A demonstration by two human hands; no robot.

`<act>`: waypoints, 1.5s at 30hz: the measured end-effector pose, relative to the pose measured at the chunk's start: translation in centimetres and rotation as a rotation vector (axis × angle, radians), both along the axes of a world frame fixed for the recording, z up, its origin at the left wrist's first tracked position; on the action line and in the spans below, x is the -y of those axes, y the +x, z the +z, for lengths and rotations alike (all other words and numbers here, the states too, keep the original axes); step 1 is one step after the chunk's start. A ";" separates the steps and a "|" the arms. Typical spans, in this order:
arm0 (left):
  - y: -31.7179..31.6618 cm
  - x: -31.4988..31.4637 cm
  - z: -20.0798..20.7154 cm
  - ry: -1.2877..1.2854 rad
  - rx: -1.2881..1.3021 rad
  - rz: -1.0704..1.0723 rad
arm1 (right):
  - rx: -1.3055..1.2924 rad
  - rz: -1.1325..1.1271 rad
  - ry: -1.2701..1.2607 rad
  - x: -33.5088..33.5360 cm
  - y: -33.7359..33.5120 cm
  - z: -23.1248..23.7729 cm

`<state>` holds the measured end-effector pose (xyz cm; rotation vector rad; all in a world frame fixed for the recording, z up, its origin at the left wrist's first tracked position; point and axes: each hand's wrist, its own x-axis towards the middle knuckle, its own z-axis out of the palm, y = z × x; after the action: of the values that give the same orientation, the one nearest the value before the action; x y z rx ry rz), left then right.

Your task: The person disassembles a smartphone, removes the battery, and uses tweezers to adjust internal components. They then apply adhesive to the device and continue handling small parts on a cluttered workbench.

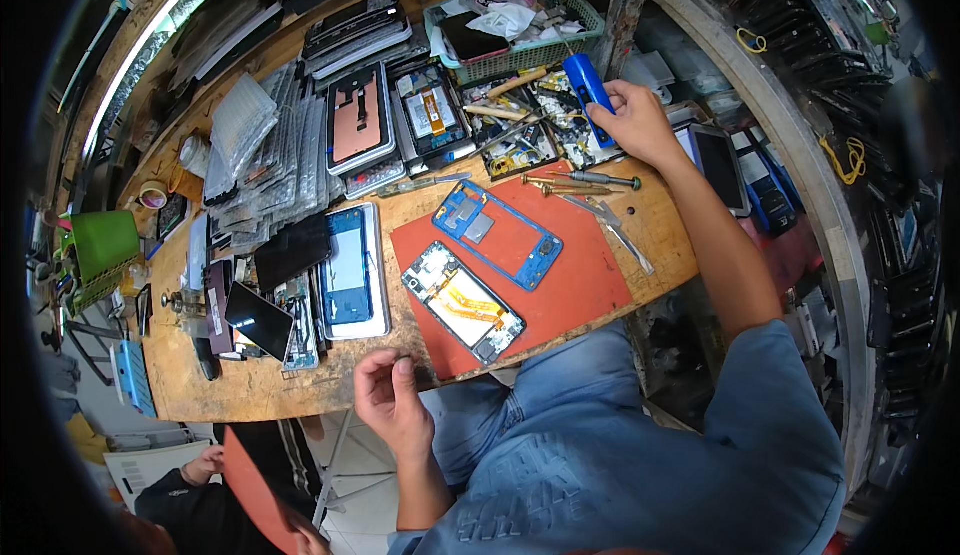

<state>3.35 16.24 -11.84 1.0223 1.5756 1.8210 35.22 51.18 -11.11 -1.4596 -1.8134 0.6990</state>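
My right hand is wrapped round a blue electric screwdriver, held over a tray of small parts at the back, its thin bit tilted up and away. Just off the table's front edge, my left hand has its fingers curled in and its thumb near them; whatever they may pinch is too small to make out. On the red mat lies an opened phone with orange flex cables and bare circuit boards. Beside it, farther back, rests a blue phone mid-frame. Several slim screwdrivers and metal tweezers lie at the mat's right.
The parts tray and a green basket stand at the back. Phone panels and bubble-wrapped stacks crowd the left. A wooden post and shelf bound the right. At lower left, another person's hand is beside a red sheet.
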 end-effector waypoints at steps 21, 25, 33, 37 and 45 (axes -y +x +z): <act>-2.5 0.7 0.5 0.023 -0.225 0.043 | 0.215 0.164 -0.042 17.0 1.9 1.8; -4.0 3.1 0.1 0.003 -0.171 0.059 | 0.300 0.129 -0.025 15.6 1.8 2.6; -5.1 7.8 -2.0 -0.165 -0.119 0.299 | 0.321 0.377 -0.098 12.2 1.8 1.8; -6.2 9.8 -3.2 -0.200 0.077 0.354 | 0.350 0.422 -0.207 11.9 2.1 3.2; -4.5 9.3 -3.3 -0.174 0.213 0.360 | 0.257 0.348 -0.436 10.9 3.7 3.6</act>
<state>-1.20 6.98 -15.13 0.4701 1.8312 1.9040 38.89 40.27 -7.52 -1.5752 -2.2459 1.1864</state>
